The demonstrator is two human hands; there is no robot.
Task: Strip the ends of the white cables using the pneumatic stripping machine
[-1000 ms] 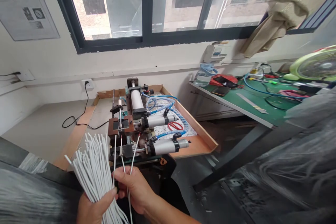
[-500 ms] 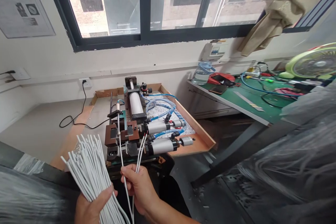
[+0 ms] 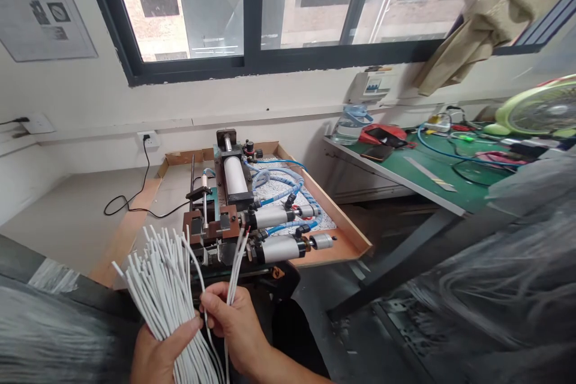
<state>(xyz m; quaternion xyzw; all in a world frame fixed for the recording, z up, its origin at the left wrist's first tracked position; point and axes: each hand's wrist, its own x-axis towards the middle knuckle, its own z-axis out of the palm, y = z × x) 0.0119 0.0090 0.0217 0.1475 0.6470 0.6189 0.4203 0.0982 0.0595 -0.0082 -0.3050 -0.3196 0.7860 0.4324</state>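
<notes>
My left hand is closed around a thick bundle of white cables that fans upward at the lower left. My right hand pinches a few separate white cables whose stripped tips, showing red, point up toward the front of the pneumatic machine. That machine has silver cylinders, blue air hoses and a brown clamp block, and it stands in a shallow wooden tray. The two hands nearly touch just below the machine's front.
A black power cord runs from a wall socket across the grey bench. Red scissors lie in the tray behind the hoses. To the right stand a green-topped table with cables, a phone and a water bottle, and a green fan.
My right hand drew its few cables back from the machine's clamp toward the bundle, and one cable now bends over to the left hand. The view shifted slightly.
</notes>
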